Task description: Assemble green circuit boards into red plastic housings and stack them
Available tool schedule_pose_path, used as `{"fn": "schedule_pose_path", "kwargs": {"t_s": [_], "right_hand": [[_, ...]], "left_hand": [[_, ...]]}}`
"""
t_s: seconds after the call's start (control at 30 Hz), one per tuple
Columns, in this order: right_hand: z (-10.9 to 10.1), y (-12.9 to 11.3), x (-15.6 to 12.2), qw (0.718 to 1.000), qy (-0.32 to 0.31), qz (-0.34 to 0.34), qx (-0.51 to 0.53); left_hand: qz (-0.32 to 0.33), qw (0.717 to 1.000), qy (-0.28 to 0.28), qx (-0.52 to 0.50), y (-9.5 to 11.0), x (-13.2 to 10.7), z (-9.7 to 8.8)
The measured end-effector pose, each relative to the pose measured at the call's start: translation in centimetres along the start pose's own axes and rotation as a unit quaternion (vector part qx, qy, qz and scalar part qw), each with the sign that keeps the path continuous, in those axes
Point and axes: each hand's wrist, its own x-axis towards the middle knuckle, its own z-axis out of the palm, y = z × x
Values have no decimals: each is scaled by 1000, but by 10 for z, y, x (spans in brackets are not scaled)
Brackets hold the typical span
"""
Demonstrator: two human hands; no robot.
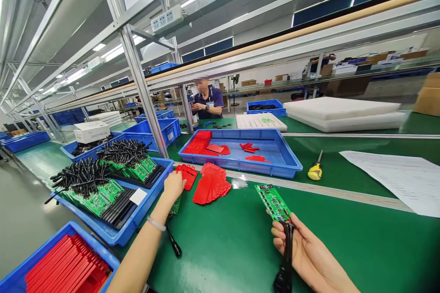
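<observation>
My right hand (304, 249) is closed around a green circuit board (274, 202) and the black cable (288, 249) hanging from it, held up over the right part of the green worktop (216, 242). My left hand (174, 185) has its fingers bent at a small group of red plates (189, 177); I can't tell whether it grips one. Just beside them lies a fan of red plates (210, 185), and a second board (176, 205) shows partly behind my left forearm.

Beyond the fan I have a shallow blue tray (237, 170) holding more red pieces, then a yellow-handled screwdriver (315, 171) and a printed sheet (395, 178) to the right. On my left, a blue bin (125, 236) carries cabled boards in rows, with a bin of red strips (65, 268) nearer me.

Across the line, a person (210, 98) in a dark shirt stands or sits near white foam slabs (340, 113). Metal framing (142, 82) with a power strip (167, 19) rises overhead; the hall stretches back under ceiling lights.
</observation>
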Motion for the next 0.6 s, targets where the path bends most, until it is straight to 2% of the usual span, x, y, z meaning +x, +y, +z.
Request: {"fn": "schedule_pose_path", "kwargs": {"t_s": [0.1, 0.2, 0.3, 0.37, 0.47, 0.53, 0.6], "right_hand": [[4, 0, -6, 1000, -8, -5, -15], [8, 0, -11, 999, -27, -22, -29], [12, -1, -16, 997, -33, -45, -45], [16, -3, -19, 996, -40, -57, -58], [21, -7, -25, 989, -55, -86, -104], [24, -11, -30, 980, -70, -102, -156], [26, -15, -35, 963, -83, -132, -220]], "left_hand": [[28, 999, 24, -25, 20, 17, 15], [27, 996, 35, -80, 31, 26, 23], [6, 984, 48, -172, 35, 28, 20], [-8, 966, 59, -253, 39, 24, 12], [-19, 912, 48, -408, 58, 11, 0], [-21, 851, 3, -525, 78, -4, -1], [-28, 773, -61, -631, 101, -22, 4]]}}
